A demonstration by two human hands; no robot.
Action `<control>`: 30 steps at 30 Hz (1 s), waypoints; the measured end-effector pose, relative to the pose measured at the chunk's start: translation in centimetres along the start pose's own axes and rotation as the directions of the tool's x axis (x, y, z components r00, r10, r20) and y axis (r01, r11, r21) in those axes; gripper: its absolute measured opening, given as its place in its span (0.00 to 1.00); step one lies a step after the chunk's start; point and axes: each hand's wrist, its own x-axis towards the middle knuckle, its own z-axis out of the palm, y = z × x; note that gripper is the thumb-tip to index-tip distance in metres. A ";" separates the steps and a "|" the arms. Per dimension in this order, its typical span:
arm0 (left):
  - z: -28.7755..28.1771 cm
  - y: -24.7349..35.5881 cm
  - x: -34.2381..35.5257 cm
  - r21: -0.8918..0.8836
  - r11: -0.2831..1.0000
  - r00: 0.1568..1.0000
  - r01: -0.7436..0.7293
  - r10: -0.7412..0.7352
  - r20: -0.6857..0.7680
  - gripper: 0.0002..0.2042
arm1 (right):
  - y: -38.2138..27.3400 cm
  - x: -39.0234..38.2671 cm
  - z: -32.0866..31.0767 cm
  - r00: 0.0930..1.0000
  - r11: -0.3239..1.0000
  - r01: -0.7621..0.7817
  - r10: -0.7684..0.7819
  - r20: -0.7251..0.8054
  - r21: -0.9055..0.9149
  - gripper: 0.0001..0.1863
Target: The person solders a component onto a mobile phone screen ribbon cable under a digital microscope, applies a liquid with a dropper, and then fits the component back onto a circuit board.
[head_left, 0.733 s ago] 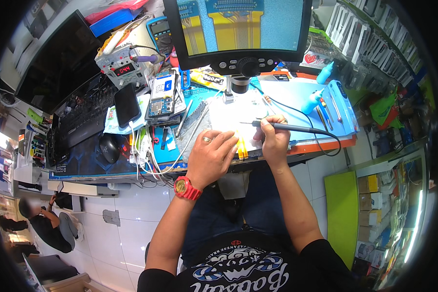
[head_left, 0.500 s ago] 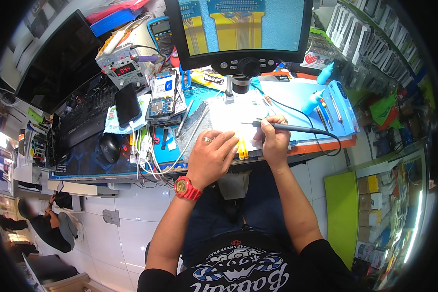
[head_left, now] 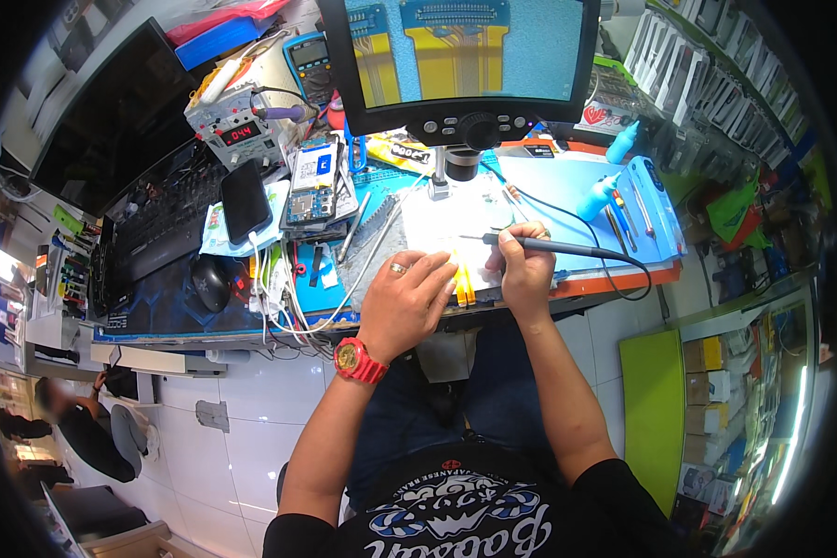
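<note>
Bright, even indoor light – colours saturated, little shadow on the blue work mat (head_left: 549, 186). The lit monitor (head_left: 460, 51) above the mat glows without washing out. White floor tiles (head_left: 242, 391) below the mat show soft sheen. Heavy fisheye – bench edges bow, black vignette rings the frame. Sharp around the mat; shelves far right of it smear, with a glare streak at the rim.

Monitor (head_left: 460, 51), top centre: black frame, blue screen with yellow strips | Dark screen (head_left: 112, 116), upper left: black, blank | Meter (head_left: 237, 126): white box, red digits | Phone (head_left: 245, 200): black, on bench | Boxes (head_left: 702, 391), right shelf: yellow, brown
</note>
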 end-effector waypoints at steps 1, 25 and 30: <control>0.0 0.0 0.0 -0.001 1.000 1.000 0.001 -0.001 0.000 0.12 | 0.0 0.0 -0.1 1.000 1.000 -0.004 0.004 0.005 -0.006 0.05; -0.3 0.3 0.3 -0.012 1.000 1.000 0.005 -0.004 0.024 0.13 | 0.3 -0.1 0.0 0.996 0.941 0.086 -0.086 0.014 -0.327 0.08; -0.4 0.3 0.4 -0.019 1.000 1.000 -0.001 0.001 0.012 0.12 | 0.0 0.0 0.0 0.997 0.934 0.081 -0.074 0.036 -0.348 0.08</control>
